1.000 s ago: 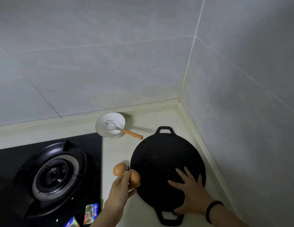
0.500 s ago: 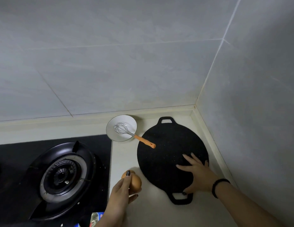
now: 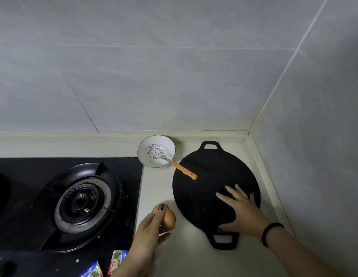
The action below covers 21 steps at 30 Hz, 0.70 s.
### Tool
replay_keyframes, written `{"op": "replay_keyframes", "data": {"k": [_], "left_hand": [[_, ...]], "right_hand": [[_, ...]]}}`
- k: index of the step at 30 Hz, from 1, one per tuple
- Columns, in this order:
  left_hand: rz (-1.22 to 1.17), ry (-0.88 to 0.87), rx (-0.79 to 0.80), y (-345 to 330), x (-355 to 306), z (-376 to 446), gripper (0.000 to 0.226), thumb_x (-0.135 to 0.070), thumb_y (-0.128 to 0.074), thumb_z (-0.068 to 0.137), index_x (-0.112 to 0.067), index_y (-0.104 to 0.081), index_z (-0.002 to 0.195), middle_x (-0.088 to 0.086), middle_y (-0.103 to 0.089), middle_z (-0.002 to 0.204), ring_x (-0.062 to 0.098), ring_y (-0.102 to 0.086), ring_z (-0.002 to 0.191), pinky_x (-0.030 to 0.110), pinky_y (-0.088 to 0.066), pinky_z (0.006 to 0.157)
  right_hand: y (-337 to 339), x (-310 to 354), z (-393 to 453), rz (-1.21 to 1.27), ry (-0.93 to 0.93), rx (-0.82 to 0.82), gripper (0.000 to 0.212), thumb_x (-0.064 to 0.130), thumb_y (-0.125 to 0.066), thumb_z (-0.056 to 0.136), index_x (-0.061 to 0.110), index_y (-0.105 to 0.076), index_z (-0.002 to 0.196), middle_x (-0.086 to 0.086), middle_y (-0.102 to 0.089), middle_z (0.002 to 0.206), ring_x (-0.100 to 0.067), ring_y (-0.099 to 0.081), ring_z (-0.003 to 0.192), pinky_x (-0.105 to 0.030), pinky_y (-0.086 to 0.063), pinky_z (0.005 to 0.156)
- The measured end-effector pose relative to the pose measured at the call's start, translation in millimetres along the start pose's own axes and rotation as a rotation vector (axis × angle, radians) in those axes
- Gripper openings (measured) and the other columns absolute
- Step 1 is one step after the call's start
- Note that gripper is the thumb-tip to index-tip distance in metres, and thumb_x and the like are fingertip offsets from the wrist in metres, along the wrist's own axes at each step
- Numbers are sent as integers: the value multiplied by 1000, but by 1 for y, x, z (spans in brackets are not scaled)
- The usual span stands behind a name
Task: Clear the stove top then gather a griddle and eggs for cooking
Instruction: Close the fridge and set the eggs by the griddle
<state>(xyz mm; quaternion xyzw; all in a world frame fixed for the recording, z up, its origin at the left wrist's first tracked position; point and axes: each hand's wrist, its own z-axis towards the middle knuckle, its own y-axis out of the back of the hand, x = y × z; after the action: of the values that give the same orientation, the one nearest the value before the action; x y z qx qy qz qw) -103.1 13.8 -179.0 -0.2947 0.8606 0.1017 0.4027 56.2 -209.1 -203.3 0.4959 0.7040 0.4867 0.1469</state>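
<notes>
A round black griddle [image 3: 210, 188] with two loop handles lies flat on the pale counter in the right corner. My right hand [image 3: 242, 212] rests on its near right part with fingers spread and straight. My left hand [image 3: 152, 228] holds two brown eggs [image 3: 169, 218] low over the counter between the stove and the griddle, fingers curled round them. The black gas stove [image 3: 80, 198] at the left has a bare burner ring.
A white bowl [image 3: 143, 154] with a wire whisk [image 3: 182, 168] stands at the back; the whisk's orange handle overhangs the griddle's edge. Small foil-wrapped packets [image 3: 118, 260] lie at the stove's front edge. Grey tiled walls close off the back and right.
The view has swung left and the griddle sits closer to the corner. My left hand keeps both eggs in hand; my right hand stays flat on the griddle.
</notes>
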Motion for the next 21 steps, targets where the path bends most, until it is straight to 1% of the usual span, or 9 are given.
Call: {"op": "replay_keyframes", "data": {"k": [2, 3, 4, 6, 9, 12, 15, 18, 21], "left_hand": [[-5, 3, 28, -1, -2, -5, 22, -33, -56, 95, -17, -68, 104, 10, -70, 100, 24, -67, 93, 31, -52, 76], [-14, 3, 38, -2, -2, -7, 21, -33, -58, 93, -17, -68, 104, 9, -71, 100, 23, -67, 92, 31, -52, 78], [-21, 1, 48, -2, -2, -9, 22, -33, -60, 92, -17, -69, 104, 8, -72, 99, 22, -67, 91, 31, -52, 78], [-32, -7, 78, -2, -3, -12, 23, -32, -63, 89, -15, -69, 105, 7, -72, 95, 19, -67, 86, 30, -51, 76], [-73, -12, 115, 0, -4, -15, 26, -24, -64, 89, -6, -66, 107, 13, -72, 93, 17, -66, 76, 28, -52, 71], [-82, -19, 117, 8, -5, -19, 26, -21, -66, 88, -5, -64, 109, 16, -74, 100, 20, -69, 81, 27, -54, 70], [-21, -40, 100, 19, -7, -21, 29, -23, -66, 88, -7, -62, 111, 13, -75, 92, 18, -68, 78, 27, -53, 70], [-22, -59, 65, 29, -12, -18, 22, -27, -57, 95, -8, -63, 105, 8, -74, 82, 18, -68, 70, 26, -51, 64], [220, -242, -55, 44, -13, -3, 8, -24, -55, 97, -22, -61, 101, 5, -73, 97, 13, -70, 80, 18, -49, 66]], "right_hand": [[2, 25, -10, 216, 51, -270, 68, 48, -68, 81, 32, -42, 141, 11, -32, 150, -11, -21, 143, -42, -16, 121], [3, 41, -16, 357, 78, -376, 56, 41, -70, 82, 30, -51, 134, 13, -45, 139, -4, -36, 133, -31, -31, 115], [4, 60, -23, 472, 110, -411, 49, 35, -72, 82, 30, -56, 128, 15, -51, 128, 3, -44, 121, -19, -39, 105], [3, 96, -35, 562, 190, -331, 50, 32, -74, 79, 33, -56, 126, 19, -53, 121, 9, -48, 111, -5, -40, 91], [-5, 127, -40, 623, 306, -238, 55, 30, -74, 76, 34, -54, 127, 22, -51, 119, 9, -48, 109, -4, -39, 87], [-12, 143, -37, 635, 304, -247, 51, 25, -71, 77, 31, -57, 125, 22, -52, 115, 6, -51, 105, -7, -42, 87], [-15, 154, -34, 666, 277, -216, 44, 20, -69, 78, 29, -62, 121, 23, -55, 110, 3, -56, 100, -9, -48, 82], [-13, 165, -24, 774, 199, -206, 37, 15, -71, 77, 30, -65, 110, 21, -63, 101, 0, -61, 96, -10, -50, 75], [-15, 171, 3, 992, 23, -236, 36, 10, -77, 74, 28, -64, 103, 12, -66, 101, -2, -62, 93, -11, -51, 69]]}}
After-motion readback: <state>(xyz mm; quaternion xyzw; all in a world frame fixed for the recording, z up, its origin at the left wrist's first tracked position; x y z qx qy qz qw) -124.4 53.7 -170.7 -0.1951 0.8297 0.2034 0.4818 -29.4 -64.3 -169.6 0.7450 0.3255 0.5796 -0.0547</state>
